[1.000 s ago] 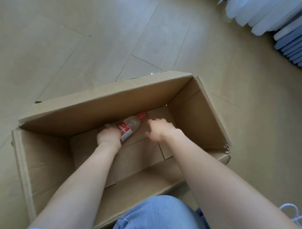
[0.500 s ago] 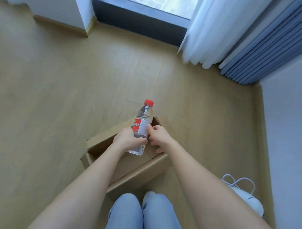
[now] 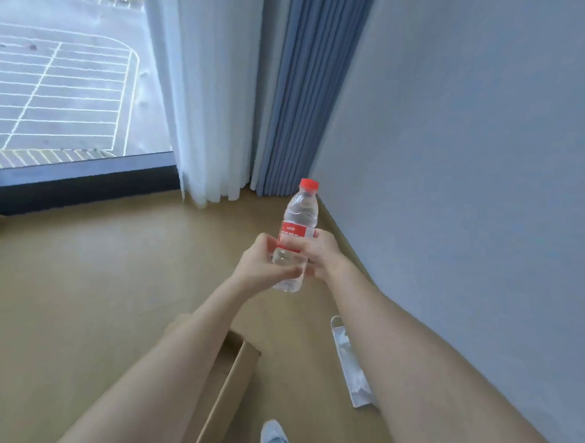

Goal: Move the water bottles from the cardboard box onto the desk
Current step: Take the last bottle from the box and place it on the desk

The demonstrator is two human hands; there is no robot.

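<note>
Grips bottle (image 3: 300, 212) upright in both hands: curls left hand (image 3: 258, 266) round its lower half, wraps right hand (image 3: 326, 253) over the label, cap above all fingers.

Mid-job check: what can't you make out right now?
Desk: outside the head view's frame.
Cardboard box inside: hidden by the left forearm and cut off by the bottom edge; bottles left unknown.
Water bottle label text: blurred, partly covered by left hand and right hand.

Soft daylight comes through the window (image 3: 64, 80) at upper left; everything looks slightly blurred, and straight lines bend near the edges.
</note>
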